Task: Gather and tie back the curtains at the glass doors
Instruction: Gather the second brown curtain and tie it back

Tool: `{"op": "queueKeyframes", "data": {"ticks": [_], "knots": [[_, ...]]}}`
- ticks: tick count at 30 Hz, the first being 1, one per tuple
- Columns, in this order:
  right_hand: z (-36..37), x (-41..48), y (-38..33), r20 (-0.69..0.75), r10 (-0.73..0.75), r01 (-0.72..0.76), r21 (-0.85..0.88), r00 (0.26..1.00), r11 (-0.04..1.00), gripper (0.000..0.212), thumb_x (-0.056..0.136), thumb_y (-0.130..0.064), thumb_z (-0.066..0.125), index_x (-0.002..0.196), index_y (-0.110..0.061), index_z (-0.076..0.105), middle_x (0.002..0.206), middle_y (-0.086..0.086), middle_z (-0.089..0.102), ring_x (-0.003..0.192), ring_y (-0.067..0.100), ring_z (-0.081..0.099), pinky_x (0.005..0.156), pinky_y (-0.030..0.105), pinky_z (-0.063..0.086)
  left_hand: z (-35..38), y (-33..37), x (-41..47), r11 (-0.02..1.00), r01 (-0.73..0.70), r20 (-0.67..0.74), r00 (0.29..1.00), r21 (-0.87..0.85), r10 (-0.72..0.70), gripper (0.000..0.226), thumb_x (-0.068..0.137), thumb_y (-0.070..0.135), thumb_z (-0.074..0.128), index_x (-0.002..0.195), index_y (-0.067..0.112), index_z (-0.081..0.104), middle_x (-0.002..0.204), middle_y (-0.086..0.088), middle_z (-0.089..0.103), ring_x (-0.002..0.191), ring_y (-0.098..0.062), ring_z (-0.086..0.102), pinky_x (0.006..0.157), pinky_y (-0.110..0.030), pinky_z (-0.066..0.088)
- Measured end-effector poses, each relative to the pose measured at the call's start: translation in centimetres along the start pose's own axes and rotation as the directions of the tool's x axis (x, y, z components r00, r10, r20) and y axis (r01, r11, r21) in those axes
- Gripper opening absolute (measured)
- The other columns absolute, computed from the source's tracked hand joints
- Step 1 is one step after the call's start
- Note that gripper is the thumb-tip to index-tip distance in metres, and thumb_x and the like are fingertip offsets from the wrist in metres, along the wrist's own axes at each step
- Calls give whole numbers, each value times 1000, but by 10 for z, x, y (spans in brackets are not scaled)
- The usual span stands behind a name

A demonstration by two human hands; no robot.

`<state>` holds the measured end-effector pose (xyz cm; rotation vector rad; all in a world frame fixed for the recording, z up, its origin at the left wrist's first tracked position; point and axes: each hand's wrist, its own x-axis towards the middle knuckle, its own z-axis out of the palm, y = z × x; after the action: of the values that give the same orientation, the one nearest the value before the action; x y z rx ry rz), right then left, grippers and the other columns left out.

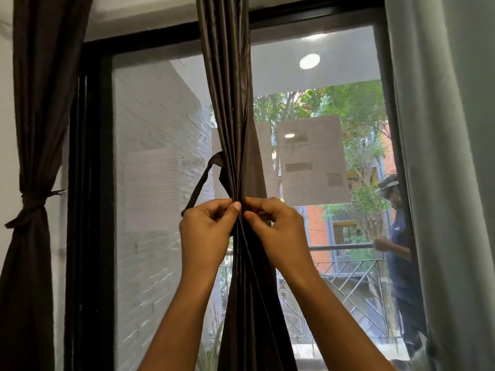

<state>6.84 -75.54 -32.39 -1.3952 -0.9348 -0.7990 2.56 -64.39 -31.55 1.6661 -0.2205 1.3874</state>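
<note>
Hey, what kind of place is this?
Likely an indoor room, perhaps a home or small office, at a black-framed glass door onto a balcony with a metal railing. A dark brown satin curtain hangs in front, and white paper notices are stuck on the glass.

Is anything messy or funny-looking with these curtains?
The tie strap hangs slack beside the middle curtain, not wrapped round it yet; the left hand and right hand pinch its folds. The left curtain is tied neatly.

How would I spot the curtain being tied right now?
Find the black-framed glass door. The shiny brown curtain hangs down its middle, pinched by the left hand and right hand. Unlike the dark curtain at far left, already tied, its tie strap hangs loose.
</note>
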Motion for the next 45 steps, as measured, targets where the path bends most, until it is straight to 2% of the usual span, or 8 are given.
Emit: {"op": "queueKeyframes", "data": {"ticks": [9, 15, 21, 26, 30, 35, 39, 45], "knots": [[2, 2, 5, 32, 13, -18, 185, 999, 983, 24, 84, -7, 67, 104, -19, 71, 93, -6, 71, 90, 3, 66, 85, 20, 53, -6, -8, 5, 1000, -22, 17, 1000, -6, 22, 16, 84, 20, 71, 98, 13, 75, 83, 2, 74, 76, -7, 71, 73, -35, 60], [-11, 9, 5, 250, 94, -180, 347, 964, 920, 26, 89, -2, 57, 96, -23, 71, 89, -3, 73, 82, 12, 71, 65, 24, 57, -7, -9, 9, 982, 110, 94, 991, -156, -96, 10, 85, 17, 68, 83, 26, 72, 81, 1, 75, 83, -15, 72, 72, -37, 59], [2, 8, 18, 78, -38, 27, 130, 996, 991, 17, 84, -12, 69, 90, -27, 70, 79, 2, 71, 73, 17, 68, 62, 30, 58, -3, -6, 7, 983, 90, 132, 989, -162, -68, 20, 72, 33, 74, 86, 19, 73, 79, -3, 74, 76, -15, 73, 69, -32, 59], [-4, 14, 30, 207, 219, -283, 368, 954, 886, 17, 85, -4, 65, 91, -18, 71, 86, 8, 72, 81, 19, 70, 68, 30, 59, -4, -19, 14, 994, 89, 35, 996, -59, -87, 8, 83, 17, 72, 83, 25, 70, 79, -1, 74, 75, -15, 72, 74, -41, 60], [-4, 24, 59, -69, 317, -307, 130, 946, 943, 18, 86, -14, 66, 103, -21, 67, 100, -1, 68, 95, 17, 63, 84, 36, 54, -8, -26, 14, 998, 39, -64, 997, 39, -36, 9, 82, 22, 73, 90, 22, 72, 81, 5, 72, 76, -9, 69, 78, -37, 59], [-1, 36, 69, 165, 507, -529, 147, 846, 836, 34, 87, -20, 66, 119, -13, 57, 106, 0, 60, 96, 15, 57, 80, 22, 46, -12, -26, 13, 988, -15, -132, 991, 157, 36, 15, 83, 23, 72, 96, 16, 72, 77, 9, 67, 70, -1, 64, 72, -20, 54], [-4, 29, 62, -76, 366, -365, 26, 927, 930, 6, 83, -21, 70, 86, -19, 66, 80, -3, 66, 81, 17, 64, 73, 24, 52, -16, -30, 15, 976, -30, -158, 985, 214, 65, 19, 84, 24, 70, 99, 13, 72, 77, 9, 65, 70, 0, 62, 68, -14, 49], [-5, -6, 21, -239, 83, -128, -177, 968, 976, 11, 85, -29, 68, 94, -25, 66, 84, -13, 65, 71, -1, 60, 67, 12, 49, -10, -22, 8, 979, -44, -148, 986, 201, 75, 15, 84, 27, 69, 98, 22, 69, 75, 17, 62, 68, 3, 63, 65, -5, 47]]}}
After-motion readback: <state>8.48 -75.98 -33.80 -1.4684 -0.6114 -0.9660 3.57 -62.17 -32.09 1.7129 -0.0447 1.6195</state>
